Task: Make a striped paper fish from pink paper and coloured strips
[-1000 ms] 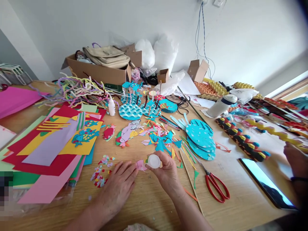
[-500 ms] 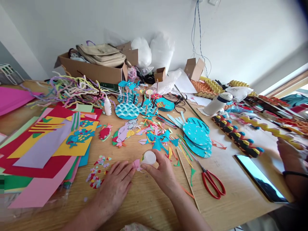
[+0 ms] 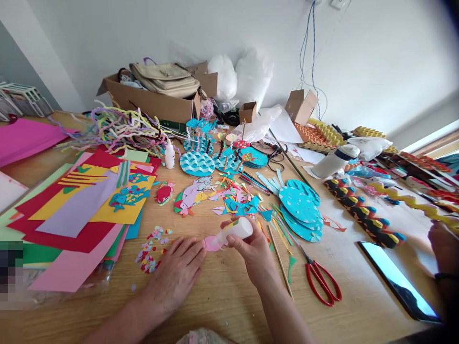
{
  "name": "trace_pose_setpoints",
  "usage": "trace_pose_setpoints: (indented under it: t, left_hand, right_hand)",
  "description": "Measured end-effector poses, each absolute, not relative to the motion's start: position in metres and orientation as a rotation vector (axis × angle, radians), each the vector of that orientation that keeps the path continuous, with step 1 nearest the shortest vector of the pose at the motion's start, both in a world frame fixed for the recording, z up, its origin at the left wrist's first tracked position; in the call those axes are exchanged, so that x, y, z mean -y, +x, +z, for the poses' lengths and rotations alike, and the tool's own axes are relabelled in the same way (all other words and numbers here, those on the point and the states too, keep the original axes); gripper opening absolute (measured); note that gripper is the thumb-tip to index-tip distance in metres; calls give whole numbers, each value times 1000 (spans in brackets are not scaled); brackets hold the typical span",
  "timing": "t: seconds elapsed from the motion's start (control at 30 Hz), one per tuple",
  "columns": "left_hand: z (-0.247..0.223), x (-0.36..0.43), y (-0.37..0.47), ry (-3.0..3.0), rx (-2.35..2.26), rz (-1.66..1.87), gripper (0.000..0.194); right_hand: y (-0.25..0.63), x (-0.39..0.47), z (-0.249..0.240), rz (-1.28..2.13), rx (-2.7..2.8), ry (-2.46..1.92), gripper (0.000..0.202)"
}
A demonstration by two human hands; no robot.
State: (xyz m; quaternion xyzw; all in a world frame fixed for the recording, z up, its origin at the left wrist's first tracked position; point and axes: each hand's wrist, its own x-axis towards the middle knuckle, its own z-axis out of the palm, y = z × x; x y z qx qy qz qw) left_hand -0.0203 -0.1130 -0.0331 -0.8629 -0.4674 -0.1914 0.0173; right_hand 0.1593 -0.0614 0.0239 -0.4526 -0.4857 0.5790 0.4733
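Observation:
My right hand (image 3: 253, 255) is wrapped round a white glue bottle (image 3: 241, 228), tilted with its tip down to the left over a small pink paper piece (image 3: 212, 243). My left hand (image 3: 177, 267) lies flat on the table, its fingertips at the left edge of that pink piece. Whether the nozzle touches the paper cannot be made out. Left of my left hand is a scatter of small coloured paper bits (image 3: 152, 253). Beyond my hands lie paper fish (image 3: 188, 197) and a heap of coloured paper scraps (image 3: 238, 198).
Red-handled scissors (image 3: 322, 282), a wooden stick (image 3: 279, 260) and a phone (image 3: 398, 282) lie to the right. Stacked coloured paper (image 3: 75, 248) covers the left. Blue paper discs (image 3: 301, 205), a second glue bottle (image 3: 169, 155) and pipe cleaners (image 3: 125, 129) sit further back. Another person's hand (image 3: 444, 246) is at far right.
The glue bottle has tipped over so its side now shows, and my right hand has turned with it. More of the pink piece is visible. The camera view has shifted slightly left.

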Motion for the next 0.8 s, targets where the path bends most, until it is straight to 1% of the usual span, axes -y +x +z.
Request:
trace_pose_setpoints:
  t: [0.13,0.3,0.5,0.63,0.8]
  left_hand:
    - [-32,113,-20,-2691,1452,-591,30]
    - [-34,113,-20,-2700,1470,-608,31]
    - [-33,114,-20,-2720,1491,-582,32]
    - [-32,114,-20,-2728,1511,-565,33]
    - [-29,115,-19,-2759,1543,-545,33]
  right_hand:
    - [165,62,23,1521,1055,-1084,38]
    - [168,63,27,1547,1112,-1084,35]
    - [163,64,26,1352,1281,-1181,37]
    - [163,66,20,1189,1434,-1226,32]
    - [163,66,16,1116,1533,-1250,26]
